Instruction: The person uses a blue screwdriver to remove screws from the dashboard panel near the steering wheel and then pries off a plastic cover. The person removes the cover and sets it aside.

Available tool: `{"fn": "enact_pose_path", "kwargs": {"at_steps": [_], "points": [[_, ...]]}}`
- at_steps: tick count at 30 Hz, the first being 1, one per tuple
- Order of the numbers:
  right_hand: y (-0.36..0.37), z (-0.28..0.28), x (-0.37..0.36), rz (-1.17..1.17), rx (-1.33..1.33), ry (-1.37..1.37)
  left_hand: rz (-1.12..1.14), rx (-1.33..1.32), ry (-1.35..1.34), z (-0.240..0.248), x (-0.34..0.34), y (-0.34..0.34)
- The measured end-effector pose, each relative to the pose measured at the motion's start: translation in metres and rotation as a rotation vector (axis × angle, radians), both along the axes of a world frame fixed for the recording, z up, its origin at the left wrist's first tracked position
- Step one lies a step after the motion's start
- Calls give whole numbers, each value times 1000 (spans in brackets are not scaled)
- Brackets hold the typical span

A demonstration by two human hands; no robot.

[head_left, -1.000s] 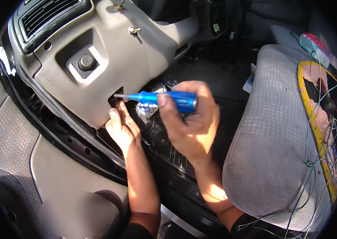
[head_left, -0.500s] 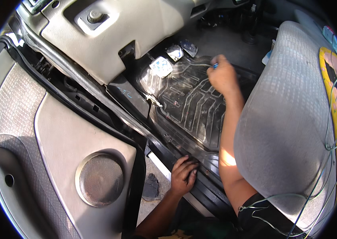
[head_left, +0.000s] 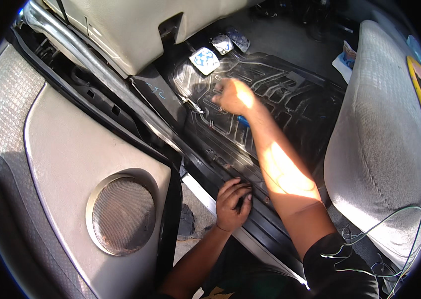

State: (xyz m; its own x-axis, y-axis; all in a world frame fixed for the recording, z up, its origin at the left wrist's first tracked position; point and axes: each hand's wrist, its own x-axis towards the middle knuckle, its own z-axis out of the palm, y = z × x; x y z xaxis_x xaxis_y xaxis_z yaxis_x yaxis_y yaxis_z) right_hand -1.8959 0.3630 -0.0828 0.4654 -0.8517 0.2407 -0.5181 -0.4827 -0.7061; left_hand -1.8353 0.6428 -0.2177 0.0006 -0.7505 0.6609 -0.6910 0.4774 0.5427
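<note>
My right hand (head_left: 235,96) reaches over the black rubber floor mat (head_left: 265,94), below the pedals. Its fingers are curled in and slightly blurred. A small blue handle (head_left: 243,120) shows below the heel of this hand; it appears held in the palm, and the rest of the tool is hidden. My left hand (head_left: 233,204) rests on the black door sill (head_left: 270,226), its fingers bent and a little apart, holding nothing. A small pale metal piece (head_left: 193,104) lies along the mat's left edge, near the kick panel (head_left: 155,92).
Patterned pedals (head_left: 204,61) stand beyond my right hand, under the beige dashboard (head_left: 116,30). The grey seat (head_left: 384,119) bounds the right side, with loose thin wires (head_left: 369,234) beside it. At left is the open door with a round speaker grille (head_left: 122,215).
My right hand has moved left and nearer, from the mat's far side to below the pedals. My left hand stays on the sill. The view has shifted slightly.
</note>
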Motion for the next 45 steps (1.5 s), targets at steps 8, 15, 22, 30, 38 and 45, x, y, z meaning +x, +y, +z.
{"fn": "enact_pose_path", "kwargs": {"at_steps": [8,15,22,30,38,45], "points": [[-12,-53,91,103,67,72,1,-7,-4,2,4,3],[-5,-28,67,29,121,-113,-13,-4,5,3,3,-3],[-5,33,1,438,598,-1001,22,-29,-24,9,-6,-1],[12,60,-11,503,459,-1233,40,-2,-48,2,-2,-1],[42,88,-9,178,-536,-923,25,-28,-26,-2,0,0],[59,99,30,-113,-674,-1149,6,-24,7,-8,2,3]]}}
